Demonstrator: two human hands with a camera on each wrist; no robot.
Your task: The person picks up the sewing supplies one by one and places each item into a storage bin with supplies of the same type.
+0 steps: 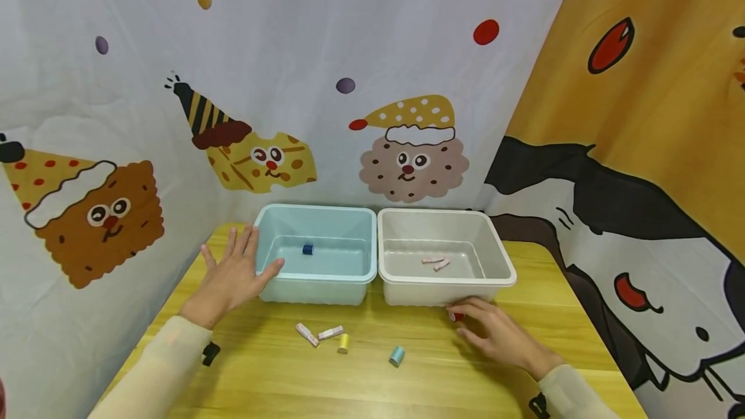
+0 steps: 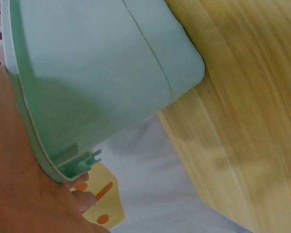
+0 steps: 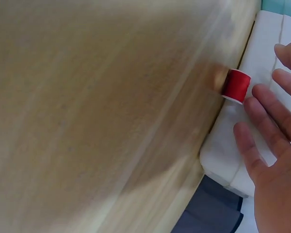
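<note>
My left hand (image 1: 235, 270) lies flat with straight fingers against the left wall of a light blue bin (image 1: 317, 277), thumb at its front corner. In the left wrist view the blue bin (image 2: 102, 73) fills the frame, with my fingers (image 2: 82, 199) under its rim. A dark blue thread spool (image 1: 308, 249) sits inside it. My right hand (image 1: 483, 328) rests on the table with spread fingers beside a red thread spool (image 1: 456, 317), in front of the white bin (image 1: 445, 293). The right wrist view shows the red spool (image 3: 236, 85) against the white bin (image 3: 262, 53), my fingers (image 3: 254, 150) not around it.
Two pink pieces (image 1: 436, 262) lie in the white bin. On the wooden table (image 1: 279, 380) in front lie two pink-white rolls (image 1: 306, 333), a yellow spool (image 1: 344, 343) and a light blue spool (image 1: 397, 355). Printed cloth hangs behind and on both sides.
</note>
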